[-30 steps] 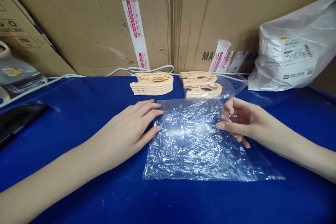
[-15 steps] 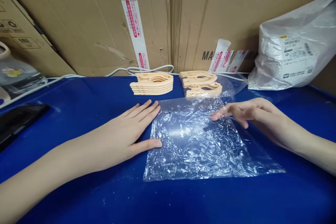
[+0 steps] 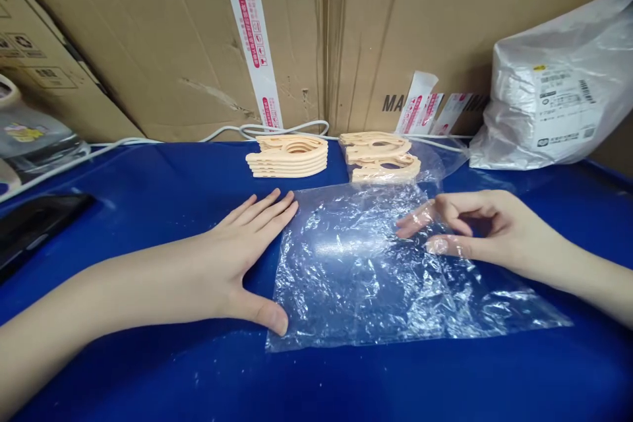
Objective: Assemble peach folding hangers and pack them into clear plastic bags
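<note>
A clear plastic bag (image 3: 341, 277) lies flat and crinkled on the blue table. My left hand (image 3: 232, 264) is open and spread at its left edge, fingertips and thumb touching the film. At the right side, the index finger and thumb of my right hand (image 3: 475, 227) reach under the upper film, showing through it. That hand is open, its thumb and index finger apart, with the other fingers curled. Behind the bag stands a neat stack of cream plastic pieces (image 3: 287, 157) that look like folding hangers. More such cream pieces (image 3: 383, 159) sit beside it in clear plastic.
Cardboard boxes (image 3: 188, 59) wall off the back. A white cable (image 3: 212, 136) runs along their foot. The white parcel bag (image 3: 558, 99) stands at the back right. On the left are a black phone-like object (image 3: 39, 227) and a clear container (image 3: 37, 135).
My right thumb and index finger have gone in under the film, and its right part has spread further right. My left thumb has moved down and left, spreading away from the fingers.
</note>
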`<action>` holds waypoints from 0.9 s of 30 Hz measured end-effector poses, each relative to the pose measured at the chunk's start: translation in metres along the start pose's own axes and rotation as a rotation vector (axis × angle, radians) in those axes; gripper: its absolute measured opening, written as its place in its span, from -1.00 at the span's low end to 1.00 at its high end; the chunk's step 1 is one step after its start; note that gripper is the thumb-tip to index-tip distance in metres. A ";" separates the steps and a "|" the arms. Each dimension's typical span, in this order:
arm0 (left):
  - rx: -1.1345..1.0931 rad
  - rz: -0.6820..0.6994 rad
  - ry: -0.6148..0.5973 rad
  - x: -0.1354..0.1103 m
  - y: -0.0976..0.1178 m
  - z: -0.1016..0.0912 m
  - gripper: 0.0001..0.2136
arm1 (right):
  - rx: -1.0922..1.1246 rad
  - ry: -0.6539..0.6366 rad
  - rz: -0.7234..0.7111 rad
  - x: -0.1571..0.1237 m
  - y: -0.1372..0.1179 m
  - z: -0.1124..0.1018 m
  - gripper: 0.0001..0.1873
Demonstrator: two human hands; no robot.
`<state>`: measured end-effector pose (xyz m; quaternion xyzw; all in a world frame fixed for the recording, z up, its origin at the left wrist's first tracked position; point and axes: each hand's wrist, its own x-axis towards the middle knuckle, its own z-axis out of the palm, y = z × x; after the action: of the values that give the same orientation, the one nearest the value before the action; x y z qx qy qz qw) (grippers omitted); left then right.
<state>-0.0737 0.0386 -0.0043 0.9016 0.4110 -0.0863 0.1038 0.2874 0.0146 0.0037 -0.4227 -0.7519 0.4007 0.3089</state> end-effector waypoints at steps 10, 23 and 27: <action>-0.034 -0.015 0.052 -0.007 0.009 0.002 0.09 | -0.738 -0.295 -0.363 -0.004 0.003 0.003 -0.50; -0.139 -0.124 -0.062 -0.003 0.015 -0.008 0.13 | -1.003 -0.175 -0.423 -0.013 -0.005 -0.001 -0.23; -0.166 -0.109 -0.041 -0.004 0.015 -0.009 0.13 | -1.031 -0.164 -0.409 -0.007 -0.006 -0.016 -0.32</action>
<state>-0.0642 0.0282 0.0074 0.8642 0.4629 -0.0759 0.1819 0.3007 0.0117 0.0156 -0.3320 -0.9387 -0.0553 0.0742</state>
